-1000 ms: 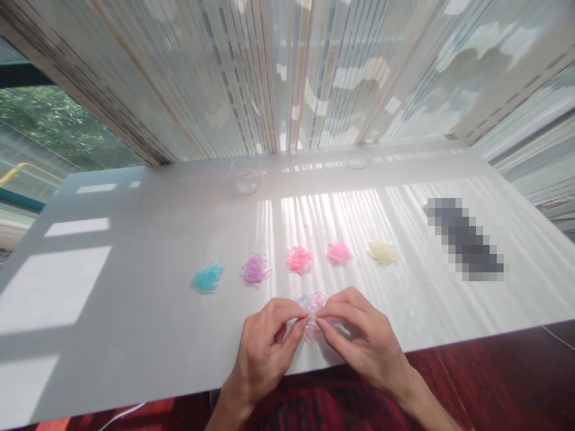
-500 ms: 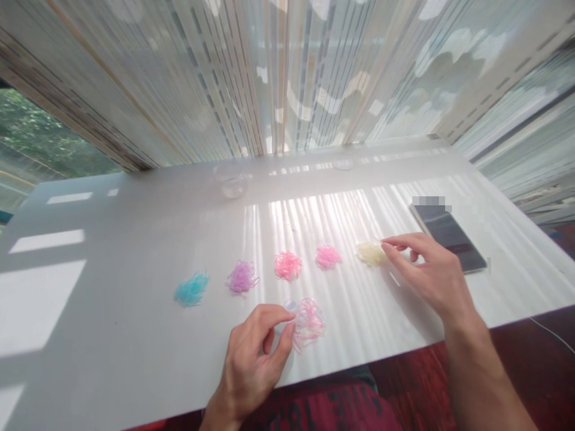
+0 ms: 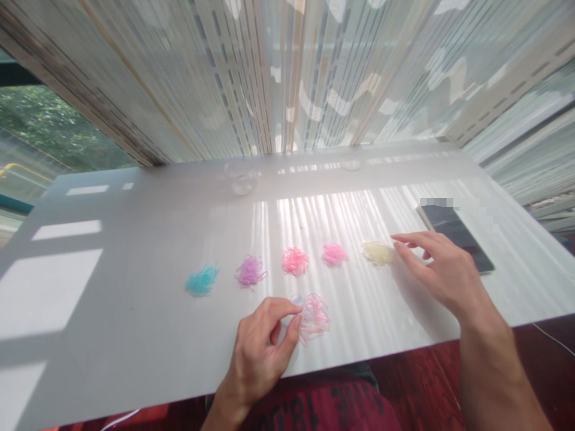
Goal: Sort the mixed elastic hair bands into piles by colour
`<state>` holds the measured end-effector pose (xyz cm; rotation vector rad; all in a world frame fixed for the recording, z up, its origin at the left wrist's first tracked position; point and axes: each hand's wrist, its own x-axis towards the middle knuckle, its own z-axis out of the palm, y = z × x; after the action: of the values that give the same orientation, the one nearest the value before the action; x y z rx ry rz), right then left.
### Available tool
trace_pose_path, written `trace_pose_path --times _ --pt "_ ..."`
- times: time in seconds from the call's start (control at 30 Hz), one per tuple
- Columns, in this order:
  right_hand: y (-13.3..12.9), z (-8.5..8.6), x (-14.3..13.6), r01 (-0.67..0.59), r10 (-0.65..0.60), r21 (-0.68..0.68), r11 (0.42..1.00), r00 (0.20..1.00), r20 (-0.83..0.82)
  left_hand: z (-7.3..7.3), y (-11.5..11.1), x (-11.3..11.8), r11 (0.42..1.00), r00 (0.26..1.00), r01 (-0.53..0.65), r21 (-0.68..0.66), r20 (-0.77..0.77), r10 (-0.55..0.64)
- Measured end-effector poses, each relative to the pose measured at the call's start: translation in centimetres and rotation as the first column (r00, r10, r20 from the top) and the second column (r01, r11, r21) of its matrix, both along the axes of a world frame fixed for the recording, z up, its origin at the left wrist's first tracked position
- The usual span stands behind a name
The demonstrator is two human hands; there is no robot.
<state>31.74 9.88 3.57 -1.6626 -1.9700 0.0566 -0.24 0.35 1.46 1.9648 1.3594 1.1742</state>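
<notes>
Small loops that look like rubber bands lie in colour-sorted piles: teal (image 3: pixel 202 280), purple (image 3: pixel 250 271), coral pink (image 3: pixel 295 261), light pink (image 3: pixel 335 254) and pale yellow (image 3: pixel 376 254). Nearer me is a mixed pile of pink and clear bands (image 3: pixel 316 317). At that pile's left edge, my left hand (image 3: pixel 267 341) has thumb and index fingertip drawn together in a pinch; what is between them is too small to make out. Just right of the yellow pile hovers my right hand (image 3: pixel 440 266), thumb and index slightly apart, nothing visible between them.
On the white table (image 3: pixel 148 323), a dark phone (image 3: pixel 462 236) lies beyond my right hand. A clear round container (image 3: pixel 242 179) stands toward the back, and a clear flat disc (image 3: pixel 350 163) lies farther right. String curtains (image 3: pixel 287 78) hang along the far edge.
My right hand has drawn slightly away from the yellow pile, its fingertips parting. The left hand stays by the mixed pile. The whole view has shifted a little.
</notes>
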Motion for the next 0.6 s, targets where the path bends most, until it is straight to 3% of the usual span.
trace_pose_path --times 0.1,0.17,0.37,0.6 --pt "-1.4 0.5 -1.4 -0.014 0.017 0.049 0.999 0.998 -0.053 0.1 -0.1 0.0 1.0 1.0 -0.009 0.001 0.027 0.009" --pt "-2.7 0.6 -2.9 -0.085 0.093 0.077 0.993 0.99 -0.107 0.3 -0.3 -0.1 1.0 0.999 -0.028 -0.011 0.039 0.029" --pt "-6.2 -0.2 -7.7 -0.421 0.386 -0.093 0.902 0.885 -0.261 0.9 -1.3 -1.4 0.996 0.994 -0.017 -0.092 -0.113 0.006" --pt "-7.6 -1.3 -10.1 -0.518 0.445 -0.144 0.843 0.823 -0.353 0.9 -1.6 -1.3 0.998 0.955 -0.013 -0.065 -0.296 -0.007"
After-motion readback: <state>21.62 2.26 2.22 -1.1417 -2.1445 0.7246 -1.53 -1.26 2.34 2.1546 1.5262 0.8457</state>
